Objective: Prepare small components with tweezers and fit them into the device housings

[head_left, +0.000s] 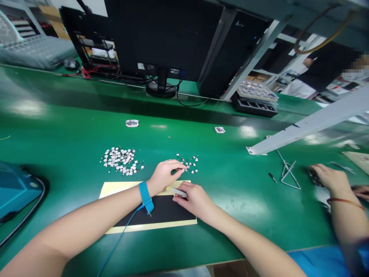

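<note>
My left hand (165, 175), with a blue wrist strap (146, 197), reaches to a small scatter of white parts with short dark leads (191, 164). Its thumb and forefinger are pinched together at the scatter's left edge; what lies between them is too small to make out. Nearer to me, my right hand (198, 200) is closed around a pale, pen-like stick (178, 191) with a yellow tip that points left. Beneath both hands lies a black strip on a yellow sheet (151, 227). A larger heap of similar white parts (121, 159) lies to the left.
Two small white-rimmed pieces (132, 123) (220, 130) lie farther back. A monitor (161, 42) stands behind them. At left is a blue device (17, 192) with a black cable. A slanted metal post (302, 127) and a co-worker's hand (331, 179) are on the right.
</note>
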A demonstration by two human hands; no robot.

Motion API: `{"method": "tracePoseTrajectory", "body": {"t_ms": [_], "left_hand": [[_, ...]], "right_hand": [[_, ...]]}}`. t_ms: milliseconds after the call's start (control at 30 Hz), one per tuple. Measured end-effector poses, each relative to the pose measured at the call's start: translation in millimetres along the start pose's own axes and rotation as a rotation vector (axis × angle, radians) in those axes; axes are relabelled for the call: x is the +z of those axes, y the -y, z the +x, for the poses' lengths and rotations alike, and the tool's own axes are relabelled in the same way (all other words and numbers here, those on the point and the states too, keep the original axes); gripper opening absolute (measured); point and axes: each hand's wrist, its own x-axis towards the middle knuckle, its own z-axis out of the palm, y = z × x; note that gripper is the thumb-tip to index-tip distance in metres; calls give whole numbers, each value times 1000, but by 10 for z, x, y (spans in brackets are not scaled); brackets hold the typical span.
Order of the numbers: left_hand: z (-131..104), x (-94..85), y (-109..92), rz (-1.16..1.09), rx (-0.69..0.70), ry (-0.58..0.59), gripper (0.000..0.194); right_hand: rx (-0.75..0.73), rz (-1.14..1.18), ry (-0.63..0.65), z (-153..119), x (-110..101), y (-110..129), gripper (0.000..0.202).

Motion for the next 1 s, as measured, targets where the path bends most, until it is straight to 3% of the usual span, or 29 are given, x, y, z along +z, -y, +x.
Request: {"method": "tracePoseTrajectory", "body": {"t_ms": [100, 300, 433, 667, 1000], "left_hand": [[-10, -4, -12, 5, 5, -34, 18], [-25, -10, -56, 20, 70, -40, 19], [-33, -5, -53, 58, 157, -66, 18], [-68, 5, -36, 73, 275, -87, 16], [-47, -7, -78, 125, 323, -89, 14]], "right_hand": [[42, 182, -18, 22, -104, -69, 2], [134, 501, -230, 90, -308, -271, 19], [117, 641, -218, 115, -296, -259, 18], [127, 712, -232, 112, -254, -244, 18], [130, 714, -207, 106, -252, -210, 19]]}}
